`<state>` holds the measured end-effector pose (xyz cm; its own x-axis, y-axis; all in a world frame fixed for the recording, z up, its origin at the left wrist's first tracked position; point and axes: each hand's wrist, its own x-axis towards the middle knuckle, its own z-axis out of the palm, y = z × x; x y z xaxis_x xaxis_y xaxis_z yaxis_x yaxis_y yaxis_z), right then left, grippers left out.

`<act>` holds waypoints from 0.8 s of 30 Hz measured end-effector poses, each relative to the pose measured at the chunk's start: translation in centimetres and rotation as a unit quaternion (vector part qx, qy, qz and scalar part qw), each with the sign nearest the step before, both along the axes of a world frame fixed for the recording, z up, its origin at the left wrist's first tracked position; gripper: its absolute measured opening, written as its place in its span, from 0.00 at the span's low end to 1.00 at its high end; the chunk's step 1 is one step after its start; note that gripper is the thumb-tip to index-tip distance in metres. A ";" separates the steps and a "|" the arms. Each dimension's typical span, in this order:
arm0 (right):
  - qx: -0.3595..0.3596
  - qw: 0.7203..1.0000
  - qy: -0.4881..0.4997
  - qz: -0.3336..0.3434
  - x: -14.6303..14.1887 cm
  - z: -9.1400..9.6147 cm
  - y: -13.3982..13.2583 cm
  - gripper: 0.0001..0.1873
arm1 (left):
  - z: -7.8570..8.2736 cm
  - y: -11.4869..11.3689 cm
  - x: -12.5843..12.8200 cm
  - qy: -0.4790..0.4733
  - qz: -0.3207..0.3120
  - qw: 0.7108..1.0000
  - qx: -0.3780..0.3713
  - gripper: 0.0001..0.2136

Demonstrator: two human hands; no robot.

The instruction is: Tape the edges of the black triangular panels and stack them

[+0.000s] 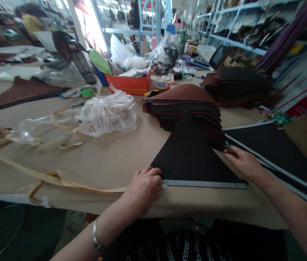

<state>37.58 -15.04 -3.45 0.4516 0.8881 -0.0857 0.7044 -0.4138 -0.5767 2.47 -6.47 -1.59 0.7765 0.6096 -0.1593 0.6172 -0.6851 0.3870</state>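
A black, roughly triangular fabric panel (pixel 188 156) lies on the table with a light grey strip (pixel 205 184) along its near edge. At the panel's left corner, my left hand (pixel 144 186) presses down with curled fingers, closed on that corner. A long beige strap (pixel 88 186) runs from the left up to this hand, and its end is hidden there. My right hand (pixel 243 163) is closed around a small dark tool with a metal tip (pixel 227 145), beside the panel's right edge. The tool's kind is mostly hidden by the fingers.
Brown and black pieces are stacked (pixel 183 103) behind the panel. More black panels with grey edging (pixel 284 152) lie at right. A clear plastic bag (pixel 110 112), an orange box (pixel 129 84) and another dark stack (pixel 237 85) stand farther back. The table edge (pixel 186 214) is close.
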 end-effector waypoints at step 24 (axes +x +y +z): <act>-0.086 0.949 0.251 0.170 -16.9 -8.0 -12.3 0.03 | -0.4 3.8 -0.4 0.031 0.022 0.997 0.062 0.11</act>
